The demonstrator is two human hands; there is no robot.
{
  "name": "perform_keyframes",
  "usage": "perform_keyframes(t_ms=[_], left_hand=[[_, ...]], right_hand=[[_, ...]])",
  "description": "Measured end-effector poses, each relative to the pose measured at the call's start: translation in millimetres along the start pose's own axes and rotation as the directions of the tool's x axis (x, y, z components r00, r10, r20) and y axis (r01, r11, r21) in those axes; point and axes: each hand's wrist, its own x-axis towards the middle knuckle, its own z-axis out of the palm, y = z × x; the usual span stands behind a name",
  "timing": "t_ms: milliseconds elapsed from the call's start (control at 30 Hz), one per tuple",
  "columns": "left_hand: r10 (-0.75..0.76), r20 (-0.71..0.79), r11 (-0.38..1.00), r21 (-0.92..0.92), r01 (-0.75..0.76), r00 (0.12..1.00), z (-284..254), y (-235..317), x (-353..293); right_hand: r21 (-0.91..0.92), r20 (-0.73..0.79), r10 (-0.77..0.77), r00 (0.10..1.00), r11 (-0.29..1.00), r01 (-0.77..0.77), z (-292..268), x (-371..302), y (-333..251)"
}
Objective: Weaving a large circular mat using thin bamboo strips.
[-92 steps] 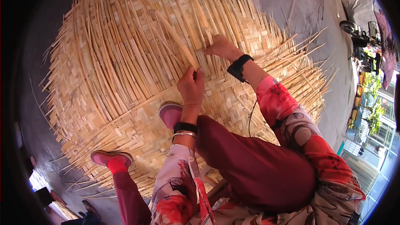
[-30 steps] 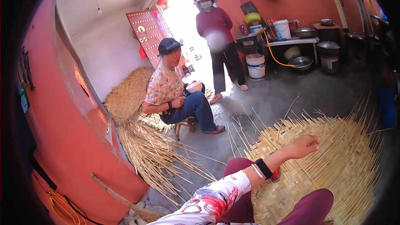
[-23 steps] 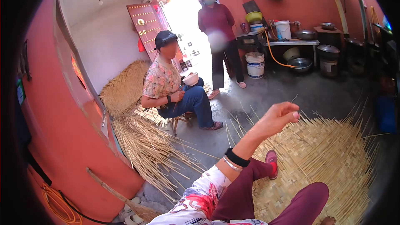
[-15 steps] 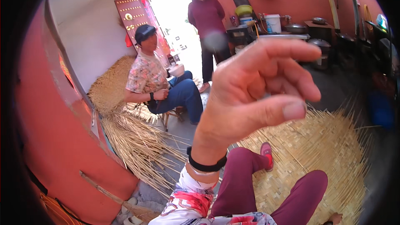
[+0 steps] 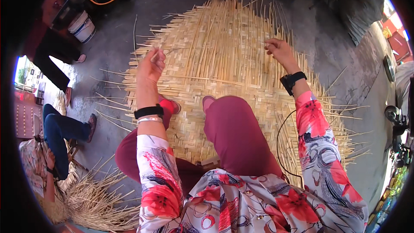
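Underfoot: woven mat [image 5: 233, 67], pale and broad, lying flat on the grey floor [image 5: 332, 56], spread ahead of the person and under both shoes [image 5: 208, 102]; plaited in the body, with loose splints bristling out round the edge.
Crosswise strip [image 5: 215, 79]: a pale band running left to right over the mat, just beyond the shoes.
Left hand [image 5: 151, 64]: raised at the mat's left side; its fingers [image 5: 160, 57] are curled in, thumb close to them, nearly closed. Whether they have hold of a thin splint, I cannot tell.
Right hand [image 5: 280, 51]: at the mat's right side, by the long splints there; fingers bent, thumb near the forefinger, little or no gap. I cannot tell if anything is pinched between.
Spacing: the two hands are well apart, long splints running away from the person between them.
Wrists: a black band [image 5: 148, 112] on each, a silvery bangle [image 5: 150, 119] beside the left one.
Black cable [image 5: 278, 146]: thin, looping down near the right forearm.
Person's left: a seated co-worker [image 5: 60, 140] in blue trousers, a heap of dry splints [image 5: 101, 203] close by; farther off, a standing person [image 5: 51, 58] near a white bucket [image 5: 82, 26].
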Motion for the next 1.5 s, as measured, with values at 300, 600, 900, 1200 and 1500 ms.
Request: perform_keyframes(t_ms=[300, 600, 900, 1200, 1500], left_hand=[[-0.492, -0.325, 0.85, 0.019, 0.526, 0.808, -136.5, -205.9, 164.2], [-0.483, -0.211, 0.87, -0.005, 0.493, 0.85, -158.0, -265.2, 178.7], [-0.282, -0.067, 0.917, 0.273, 0.29, 0.957, -104.9, -274.2, 154.8], [0.326, -0.178, 0.615, 0.786, -0.065, 0.928, -93.4, -317.7, 157.9], [0.231, -0.607, 0.965, 0.244, -0.098, 0.76, -186.8, -195.2, 185.9]], right_hand=[[-0.297, 0.517, 0.018, 0.856, 0.941, 0.16, 226.2, 84.1, 138.7], [-0.264, 0.639, 0.12, 0.76, 0.962, 0.071, 300.4, 65.9, 186.1], [-0.147, 0.653, 0.164, 0.739, 0.985, -0.089, 280.6, 59.9, 157.4], [-0.327, 0.517, 0.122, 0.847, 0.943, 0.064, 281.1, 44.2, 163.5], [-0.081, 0.754, 0.287, 0.591, 0.933, -0.349, 227.6, 52.3, 147.9]])
